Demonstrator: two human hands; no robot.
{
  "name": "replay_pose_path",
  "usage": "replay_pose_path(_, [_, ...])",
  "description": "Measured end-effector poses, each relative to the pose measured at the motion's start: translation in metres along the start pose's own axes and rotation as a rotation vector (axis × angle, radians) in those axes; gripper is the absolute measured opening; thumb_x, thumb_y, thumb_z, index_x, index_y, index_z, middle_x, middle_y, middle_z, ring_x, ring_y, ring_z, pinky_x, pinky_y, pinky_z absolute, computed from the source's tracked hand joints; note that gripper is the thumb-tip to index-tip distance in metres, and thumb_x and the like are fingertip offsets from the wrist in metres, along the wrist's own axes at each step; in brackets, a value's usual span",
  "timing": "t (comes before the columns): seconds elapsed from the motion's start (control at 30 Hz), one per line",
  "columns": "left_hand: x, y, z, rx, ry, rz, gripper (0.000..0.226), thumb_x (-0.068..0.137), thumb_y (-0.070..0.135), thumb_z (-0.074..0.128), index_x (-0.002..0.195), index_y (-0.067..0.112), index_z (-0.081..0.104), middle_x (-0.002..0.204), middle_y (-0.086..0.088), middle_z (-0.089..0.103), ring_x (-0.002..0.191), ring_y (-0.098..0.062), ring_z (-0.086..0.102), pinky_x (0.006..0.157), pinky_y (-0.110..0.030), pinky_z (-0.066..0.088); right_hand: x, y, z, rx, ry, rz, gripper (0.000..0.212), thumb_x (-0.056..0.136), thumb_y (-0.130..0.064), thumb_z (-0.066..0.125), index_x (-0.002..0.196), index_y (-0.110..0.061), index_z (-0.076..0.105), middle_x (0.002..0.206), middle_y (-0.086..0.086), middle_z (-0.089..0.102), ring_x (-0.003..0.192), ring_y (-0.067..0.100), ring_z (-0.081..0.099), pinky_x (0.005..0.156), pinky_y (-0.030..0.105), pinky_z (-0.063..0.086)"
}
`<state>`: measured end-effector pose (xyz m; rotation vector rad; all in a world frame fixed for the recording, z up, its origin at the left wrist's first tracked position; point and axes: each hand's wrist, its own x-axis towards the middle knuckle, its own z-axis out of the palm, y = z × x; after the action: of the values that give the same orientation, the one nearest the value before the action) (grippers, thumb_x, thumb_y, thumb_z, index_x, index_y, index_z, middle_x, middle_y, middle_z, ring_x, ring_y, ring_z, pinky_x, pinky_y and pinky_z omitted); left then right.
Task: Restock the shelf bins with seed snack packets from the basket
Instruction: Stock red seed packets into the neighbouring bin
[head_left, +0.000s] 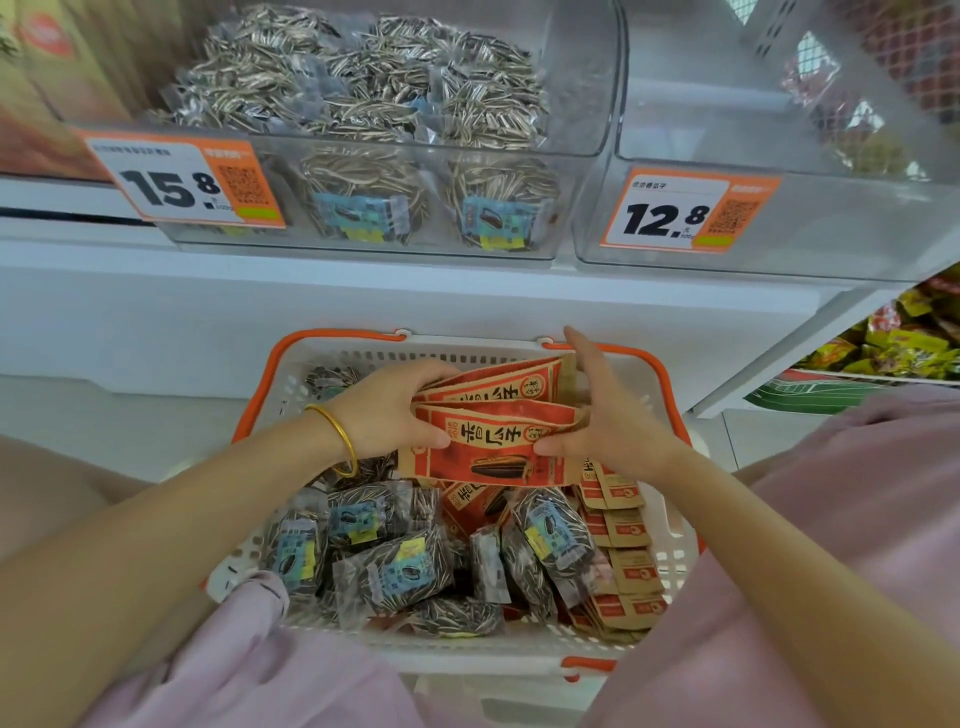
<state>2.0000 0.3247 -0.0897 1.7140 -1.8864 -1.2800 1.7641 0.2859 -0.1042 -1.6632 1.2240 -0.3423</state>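
Observation:
A white basket (675, 551) with orange handles sits on the floor below the shelf. It holds clear packets of striped seeds (395, 571) and red-and-brown paper seed packets (631, 530). Over the basket's far half, my left hand (389, 415) and my right hand (608, 421) grip a small stack of red paper packets (493, 441) from either side. On the shelf above, the left clear bin (582, 104), tagged 15.8, is full of clear seed packets. The right clear bin (779, 130), tagged 12.8, looks empty.
A white shelf ledge (363, 291) juts out just above the basket. Lower right, another shelf holds yellow and red wrapped snacks (904, 343). Cartons stand at the far upper left (47, 78). Pink clothing covers my knees on both sides of the basket.

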Motion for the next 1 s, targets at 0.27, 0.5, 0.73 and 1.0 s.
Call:
replay_pose_path(0.27, [-0.014,0.022,-0.016,0.139,0.062,0.081,0.048,0.077,0.009,0.073,0.119,0.024,0.055,0.100,0.018,0.056,0.100,-0.006,0.056,0.088,-0.023,0.046,-0.013,-0.026,-0.002,-1.021,0.111,-0.314,0.113,0.065,-0.070,0.065,0.151,-0.025,0.008,0.153,-0.001,0.030,0.145,0.021,0.011,0.116,0.048,0.003])
replay_pose_path(0.5, [-0.016,0.091,-0.065,0.020,0.120,0.181,0.043,0.072,0.002,0.076,0.098,0.028,0.054,0.099,0.006,0.065,0.082,-0.004,0.065,0.070,-0.026,0.056,-0.030,-0.063,-0.031,-0.405,0.025,-0.176,0.074,0.065,-0.044,0.082,0.123,-0.022,0.043,0.111,-0.008,0.057,0.102,0.010,0.057,0.087,0.033,0.049])
replay_pose_path(0.73, [0.010,0.174,-0.096,-0.067,0.150,0.363,0.041,0.076,-0.005,0.068,0.109,0.015,0.054,0.097,0.001,0.069,0.080,-0.009,0.068,0.068,-0.024,0.058,-0.052,-0.098,-0.083,0.049,0.139,-0.228,0.049,0.070,-0.023,0.081,0.110,-0.020,0.053,0.098,-0.009,0.068,0.087,0.003,0.067,0.076,0.021,0.055])
replay_pose_path(1.0, [0.057,0.232,-0.110,0.007,0.580,0.457,0.015,0.095,0.026,0.049,0.105,0.018,0.057,0.099,0.005,0.058,0.081,0.000,0.055,0.064,-0.009,0.049,-0.047,-0.126,-0.168,0.634,0.006,-0.091,0.034,0.068,-0.018,0.075,0.098,-0.007,0.066,0.086,0.010,0.073,0.070,0.019,0.071,0.062,0.030,0.059])
